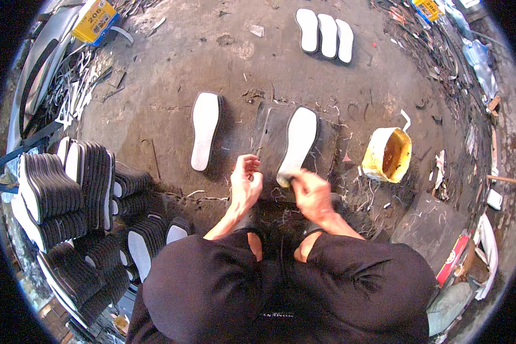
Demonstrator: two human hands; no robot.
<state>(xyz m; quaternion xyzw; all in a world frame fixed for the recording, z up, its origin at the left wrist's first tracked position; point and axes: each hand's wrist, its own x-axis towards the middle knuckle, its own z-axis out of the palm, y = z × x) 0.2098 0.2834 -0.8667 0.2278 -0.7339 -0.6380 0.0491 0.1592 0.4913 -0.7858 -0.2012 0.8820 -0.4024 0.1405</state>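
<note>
A white shoe sole [299,140] with a black edge lies on a dark flat board [265,133] in front of me. My right hand [313,198] is at the near, heel end of that sole, its fingers pinched together and slightly blurred. What they hold, if anything, I cannot make out; a yellowish patch shows beside the fingertips. Left of the board, my left hand [246,182] hovers with loosely curled fingers, the thumb apart and nothing visible in it. Another white sole [205,131] rests on the ground farther left.
A cut-open whitish container [378,153], stained yellow-brown inside, stands to the right. Three white soles [327,35] lie side by side at the far side. Tall stacks of soles [50,186] crowd my left. Scraps [83,94] and yellow-blue boxes [95,22] line the edges.
</note>
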